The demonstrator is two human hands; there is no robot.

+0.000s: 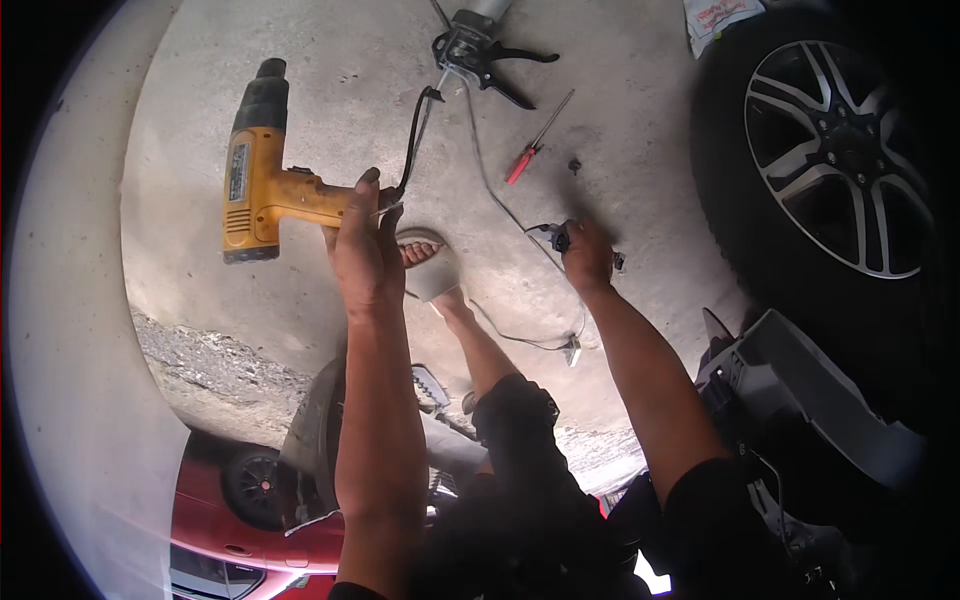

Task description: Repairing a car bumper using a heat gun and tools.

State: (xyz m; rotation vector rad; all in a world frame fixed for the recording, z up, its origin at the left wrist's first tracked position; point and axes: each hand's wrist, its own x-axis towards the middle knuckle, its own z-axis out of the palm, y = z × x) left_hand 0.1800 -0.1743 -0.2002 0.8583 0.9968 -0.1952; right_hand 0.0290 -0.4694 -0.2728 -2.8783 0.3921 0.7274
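Observation:
My left hand [365, 240] is wrapped round the handle end of a yellow heat gun [262, 190], held up with its black nozzle towards the far side. A black cord [412, 140] leaves the handle beside my fingers. My right hand [590, 258] is closed round a dark plug-like piece [560, 238] with a cord running to it; its exact kind is hard to make out. Beyond that hand, a red-handled screwdriver [523, 163] lies on the concrete floor. A small dark piece [574, 165] rests near it.
A caulking gun [468, 48] lies at the far side. A grey cable [483, 165] winds across the floor to a pale plug or socket [571, 350]. A large wheel [845, 140] stands right, above a grey plastic part [790, 360]. My sandalled foot [420, 248] is between my arms.

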